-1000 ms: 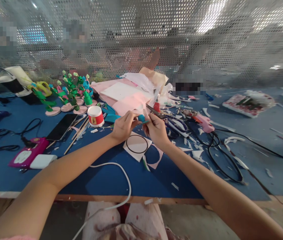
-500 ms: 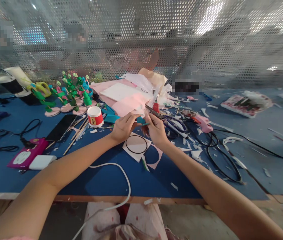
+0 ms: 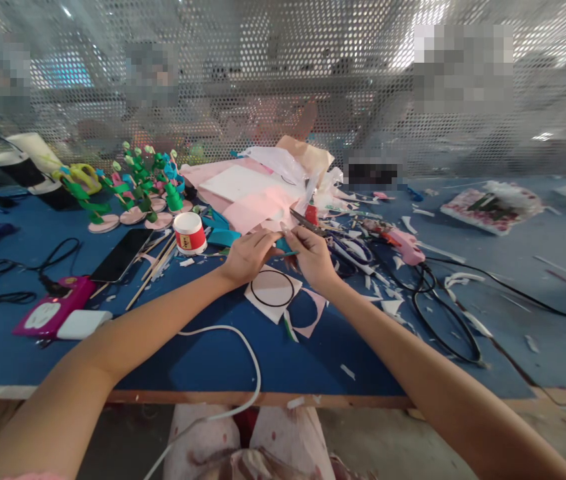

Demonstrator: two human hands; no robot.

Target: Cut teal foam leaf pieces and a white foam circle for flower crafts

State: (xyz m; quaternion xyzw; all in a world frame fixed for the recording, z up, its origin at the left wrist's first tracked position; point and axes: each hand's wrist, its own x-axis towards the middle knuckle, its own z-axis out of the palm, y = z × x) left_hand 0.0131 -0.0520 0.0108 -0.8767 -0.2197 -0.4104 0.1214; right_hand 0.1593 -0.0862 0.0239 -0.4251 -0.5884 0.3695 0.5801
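Observation:
My left hand [image 3: 249,256] and my right hand [image 3: 313,259] meet at the middle of the table, fingertips close together. Both pinch a small teal strip [image 3: 287,247], mostly hidden by the fingers; it looks like paper or foam sheet. Just beyond my right fingertips lie dark scissor blades [image 3: 305,219]. Under the hands rests a white square card with a black ring [image 3: 273,288]. Beside it is a pink scrap with a round cut-out [image 3: 319,313]. More teal sheet [image 3: 223,237] lies left of the fingers, near a white tub with a red label [image 3: 190,233].
Green paper plants on pink discs [image 3: 135,215] stand back left. A phone [image 3: 121,256] and a magenta power box [image 3: 57,308] lie at left. Pink and white sheets [image 3: 243,183] are piled behind the hands. A pink glue gun [image 3: 405,245] with a looping black cord sits right, among scraps.
My right fingertips have closed in toward my left hand over the teal strip, and less of the strip shows. The things on the table stay where they were.

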